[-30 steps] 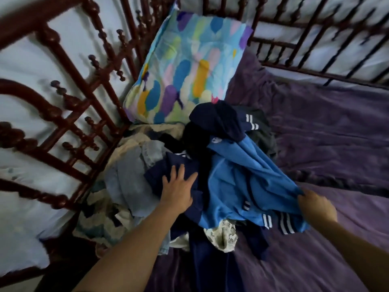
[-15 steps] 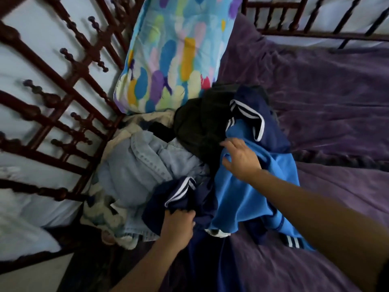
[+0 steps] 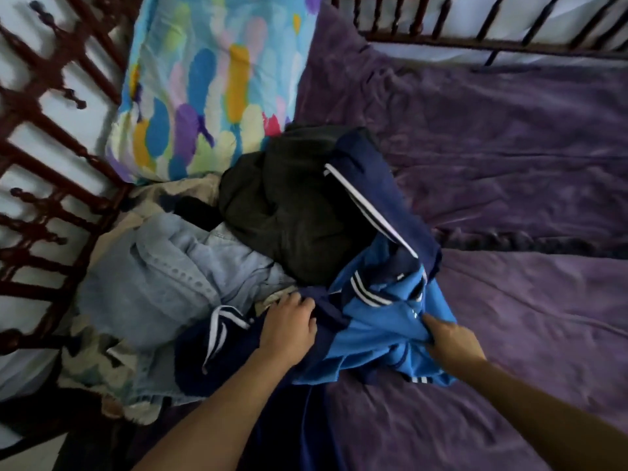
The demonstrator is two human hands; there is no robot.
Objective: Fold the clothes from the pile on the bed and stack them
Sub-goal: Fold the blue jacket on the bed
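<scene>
A pile of clothes lies on the bed's left side: pale blue jeans (image 3: 163, 283), a dark grey-green garment (image 3: 289, 212), a navy piece with white stripes (image 3: 204, 351) and a bright blue and navy jacket (image 3: 384, 321). My left hand (image 3: 289, 331) sits at the pile's front edge, fingers curled into the navy cloth beside the jacket. My right hand (image 3: 452, 341) grips a bunch of the bright blue jacket at its right side. The jacket's navy, white-trimmed part (image 3: 370, 198) stretches up over the dark garment.
A multicoloured pillow (image 3: 210, 83) leans at the head of the bed behind the pile. Dark wooden spindle rails (image 3: 51, 164) run along the left and far sides. Purple bedding (image 3: 509, 164) spreads out to the right of the pile. A patterned cream cloth (image 3: 88, 362) lies under the jeans.
My right hand moved from the jacket's upper part down to its right side and now grips it. My left hand shifted up and right onto the navy cloth. The jacket is bunched nearer to me.
</scene>
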